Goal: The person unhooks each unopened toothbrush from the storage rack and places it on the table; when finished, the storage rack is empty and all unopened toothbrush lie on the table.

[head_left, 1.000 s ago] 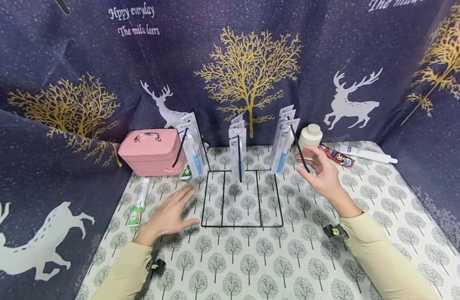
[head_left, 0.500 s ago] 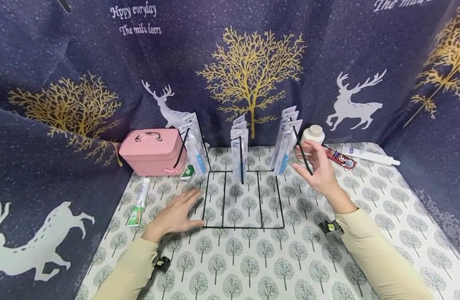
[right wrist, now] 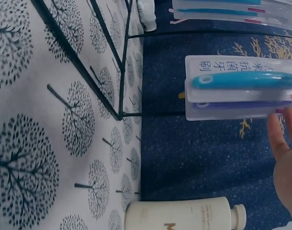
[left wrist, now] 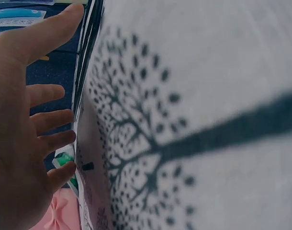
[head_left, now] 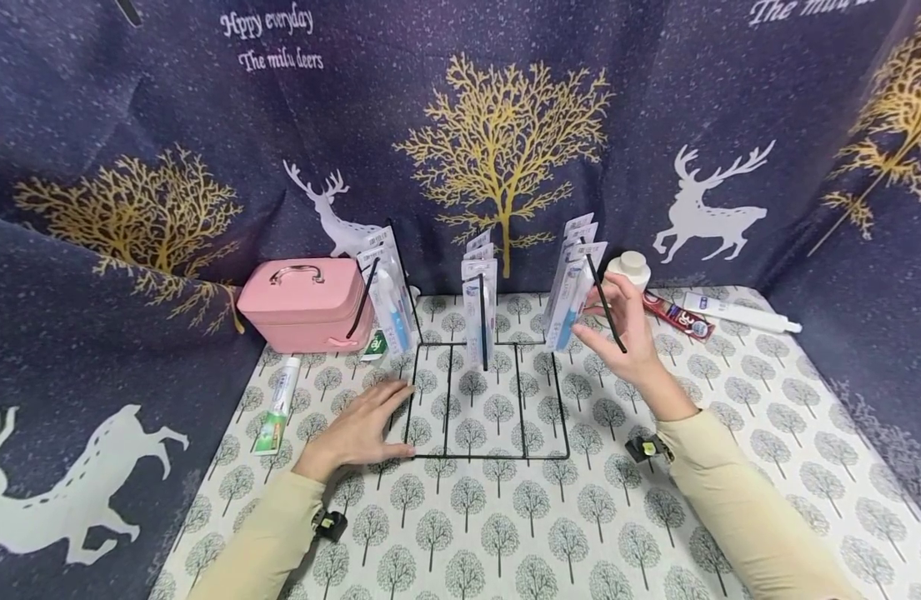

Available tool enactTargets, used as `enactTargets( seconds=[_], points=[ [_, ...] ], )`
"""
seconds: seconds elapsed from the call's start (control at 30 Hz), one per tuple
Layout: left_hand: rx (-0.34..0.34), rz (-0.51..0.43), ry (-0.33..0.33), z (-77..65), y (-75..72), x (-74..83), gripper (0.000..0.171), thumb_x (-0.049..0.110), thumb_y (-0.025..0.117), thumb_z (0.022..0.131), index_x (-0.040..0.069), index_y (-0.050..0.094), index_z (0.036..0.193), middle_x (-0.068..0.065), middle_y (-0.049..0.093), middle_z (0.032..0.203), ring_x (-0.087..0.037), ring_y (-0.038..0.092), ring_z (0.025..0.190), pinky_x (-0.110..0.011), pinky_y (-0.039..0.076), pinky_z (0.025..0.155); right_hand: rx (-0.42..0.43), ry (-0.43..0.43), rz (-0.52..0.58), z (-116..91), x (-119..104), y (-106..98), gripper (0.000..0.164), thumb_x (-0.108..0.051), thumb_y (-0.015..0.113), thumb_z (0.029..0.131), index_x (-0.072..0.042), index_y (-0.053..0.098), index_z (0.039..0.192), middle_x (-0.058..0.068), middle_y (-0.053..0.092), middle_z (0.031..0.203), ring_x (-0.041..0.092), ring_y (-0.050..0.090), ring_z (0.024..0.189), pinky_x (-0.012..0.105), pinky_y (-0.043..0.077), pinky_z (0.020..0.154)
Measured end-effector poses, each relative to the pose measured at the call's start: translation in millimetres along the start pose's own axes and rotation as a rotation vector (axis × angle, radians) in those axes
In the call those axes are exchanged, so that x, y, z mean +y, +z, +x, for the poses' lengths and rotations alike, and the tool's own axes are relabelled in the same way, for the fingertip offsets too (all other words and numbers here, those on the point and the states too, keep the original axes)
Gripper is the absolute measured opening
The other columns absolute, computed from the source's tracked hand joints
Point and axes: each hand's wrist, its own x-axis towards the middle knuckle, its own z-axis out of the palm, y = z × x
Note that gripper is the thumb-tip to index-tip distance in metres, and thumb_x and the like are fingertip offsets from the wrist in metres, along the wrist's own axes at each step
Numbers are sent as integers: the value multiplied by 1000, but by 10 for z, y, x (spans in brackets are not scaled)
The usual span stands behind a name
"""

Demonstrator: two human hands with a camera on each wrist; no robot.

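A black wire display rack [head_left: 486,457] stands on the table, with packaged toothbrushes hanging in three rows. My left hand [head_left: 366,425] lies at the left side of the rack's base frame, fingertips and thumb at the wire, fingers fairly straight. In the left wrist view the left hand [left wrist: 21,115] has its thumb spread from the fingers. My right hand [head_left: 628,333] is beside the right row of toothbrush packs [head_left: 568,304], behind the slanted hook wire, thumb tip near the front pack. In the right wrist view, two fingertips of the right hand [right wrist: 289,158] reach the lower edge of a toothbrush pack [right wrist: 237,84].
A pink case [head_left: 302,304] and a green-white toothpaste tube [head_left: 277,408] are left of the rack. Behind the right hand stands a cream bottle [head_left: 631,268]. A red toothpaste box [head_left: 678,317] and a white tube [head_left: 741,312] lie further right. A dark curtain hangs behind.
My left hand has moved right, up to the rack's base. My right hand has shifted left, closer to the right row of toothbrush packs.
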Motion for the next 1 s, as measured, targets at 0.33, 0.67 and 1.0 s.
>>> enactTargets(
  seconds=[0.33, 0.67, 1.0],
  points=[
    [-20, -1, 15, 9, 34, 7, 108, 75, 58, 64, 14, 22, 146, -13, 21, 151, -35, 23, 136, -53, 19, 111, 58, 115, -22, -9, 30, 122, 82, 28, 63, 61, 8, 28, 133, 7, 54, 100, 17, 52, 95, 27, 50, 82],
    [-63, 54, 20, 16, 31, 28, 115, 79, 55, 61, 12, 17, 146, -14, 16, 152, -34, 18, 138, -52, 17, 112, 73, 42, 18, 7, 75, 197, 82, 30, 58, 64, 8, 26, 135, 23, 55, 94, 20, 58, 86, 27, 53, 75],
    [-78, 87, 8, 34, 44, 37, 117, 80, 56, 60, 13, 16, 147, -12, 17, 152, -34, 19, 137, -52, 17, 111, 77, 14, -107, -22, 70, 200, 84, 26, 63, 64, 8, 26, 137, 36, 53, 83, 13, 60, 72, 19, 54, 67]
  ],
)
